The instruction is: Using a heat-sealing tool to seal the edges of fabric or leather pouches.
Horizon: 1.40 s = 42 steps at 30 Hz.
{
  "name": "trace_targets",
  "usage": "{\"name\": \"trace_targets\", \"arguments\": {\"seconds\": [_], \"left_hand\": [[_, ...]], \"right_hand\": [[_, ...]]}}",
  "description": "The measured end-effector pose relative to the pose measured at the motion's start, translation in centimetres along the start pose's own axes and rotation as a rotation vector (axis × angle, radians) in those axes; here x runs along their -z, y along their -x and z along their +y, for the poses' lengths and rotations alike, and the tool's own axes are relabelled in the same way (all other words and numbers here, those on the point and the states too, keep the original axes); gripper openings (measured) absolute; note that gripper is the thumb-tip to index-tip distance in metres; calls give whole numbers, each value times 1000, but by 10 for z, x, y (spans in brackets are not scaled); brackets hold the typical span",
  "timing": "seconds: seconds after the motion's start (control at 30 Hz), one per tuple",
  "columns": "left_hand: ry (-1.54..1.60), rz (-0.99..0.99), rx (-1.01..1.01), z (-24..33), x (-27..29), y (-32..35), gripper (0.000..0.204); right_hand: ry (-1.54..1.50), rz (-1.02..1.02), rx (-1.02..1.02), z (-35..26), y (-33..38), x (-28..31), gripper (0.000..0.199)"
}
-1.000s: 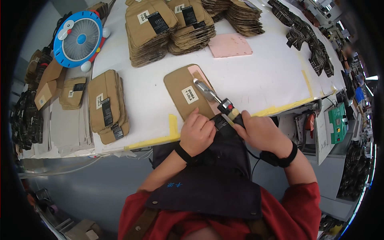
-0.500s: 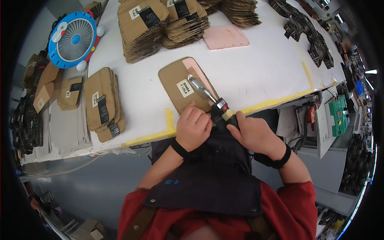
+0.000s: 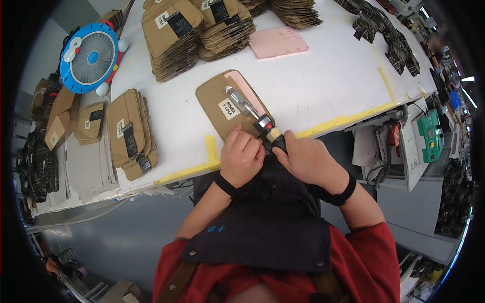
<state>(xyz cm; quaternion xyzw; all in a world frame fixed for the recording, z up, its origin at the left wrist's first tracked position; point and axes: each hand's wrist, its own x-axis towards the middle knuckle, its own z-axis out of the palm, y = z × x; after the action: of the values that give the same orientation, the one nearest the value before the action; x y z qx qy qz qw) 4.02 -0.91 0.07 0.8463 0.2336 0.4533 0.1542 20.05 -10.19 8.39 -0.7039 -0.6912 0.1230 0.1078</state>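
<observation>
A tan fabric panel [image 3: 211, 96] with rounded corners lies on the white table in front of me, with a white label and a pink strip along its right side. My left hand [image 3: 241, 155] has its fingers curled at the panel's near edge, gripping it there. In my right hand [image 3: 313, 160] is a black-handled tool [image 3: 264, 123] with a shiny metal nozzle, a red button and a yellowish band. Its nozzle points away from me over the panel, close to the pink strip; I cannot tell whether it touches. Part of the handle is hidden by my right hand.
Tall stacks of tan panels [image 3: 172, 48] and a pink sheet [image 3: 279, 42] lie at the back. To the left are a smaller panel stack [image 3: 132, 132] and a blue fan [image 3: 92, 57]. Dark patterned strips [image 3: 396, 50] lie far right. Yellow tape [image 3: 343, 121] lines the near edge.
My right hand and the tool have shifted slightly left, bringing the nozzle a little closer to the label. The left hand keeps its place at the panel's near edge. The whole view has shifted slightly.
</observation>
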Motion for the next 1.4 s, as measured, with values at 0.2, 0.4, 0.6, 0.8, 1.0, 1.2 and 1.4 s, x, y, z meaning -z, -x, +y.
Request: {"name": "trace_targets", "arguments": {"seconds": [0.2, 0.4, 0.6, 0.8, 1.0, 1.2, 1.4], "left_hand": [[8, -15, -13, 0, 1, -1, 17], [4, 6, -8, 1, 0, -2, 17], [7, -10, 0, 1, 2, 0, 17], [5, -3, -4, 0, 1, 0, 17], [4, 1, -10, 1, -2, -2, 18], [2, 8, 8, 1, 2, -1, 18], [17, -12, 9, 0, 2, 1, 17]], "right_hand": [[4, -185, -189, -6, 34, 6, 41], [17, -36, -77, 1, 17, -8, 40], [18, -211, -177, -13, 55, 17, 39], [16, -65, -92, -8, 9, 11, 39], [-16, -43, -31, 8, -65, -1, 39], [-8, -102, -108, -4, 5, 6, 39], [-7, -256, -197, -13, 41, 25, 37]]}}
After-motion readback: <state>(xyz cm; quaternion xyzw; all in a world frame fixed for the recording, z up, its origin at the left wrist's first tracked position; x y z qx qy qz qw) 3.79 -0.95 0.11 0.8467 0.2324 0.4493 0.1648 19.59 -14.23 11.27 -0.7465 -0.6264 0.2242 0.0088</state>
